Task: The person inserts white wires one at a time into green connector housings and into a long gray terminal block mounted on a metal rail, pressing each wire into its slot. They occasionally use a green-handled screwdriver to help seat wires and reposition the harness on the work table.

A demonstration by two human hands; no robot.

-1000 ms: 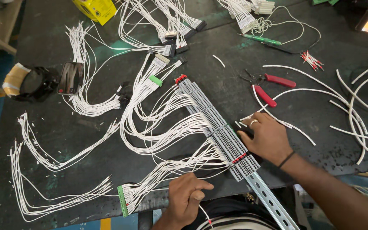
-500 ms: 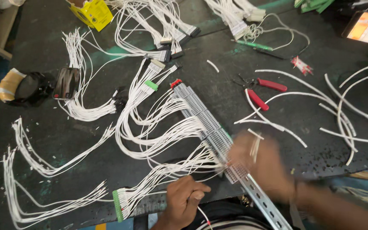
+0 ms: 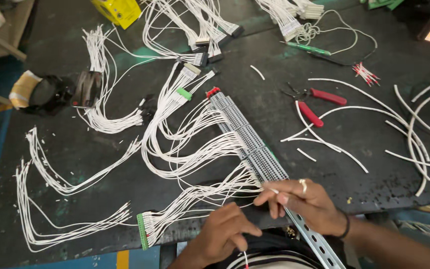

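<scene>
At the near edge of the dark worktop [image 3: 100,149], the right hand [image 3: 307,204] has its grip pinched shut on a thin white wire [image 3: 269,190] beside the grey terminal strip [image 3: 247,139]. The left hand [image 3: 222,234] pinches another wire end [image 3: 245,256]. Red-handled pliers [image 3: 314,104] lie well apart.

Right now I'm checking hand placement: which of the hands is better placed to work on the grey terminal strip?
Probably the right hand: it pinches a white wire at the grey terminal strip. The left hand sits nearer the body, apart from it.
</scene>
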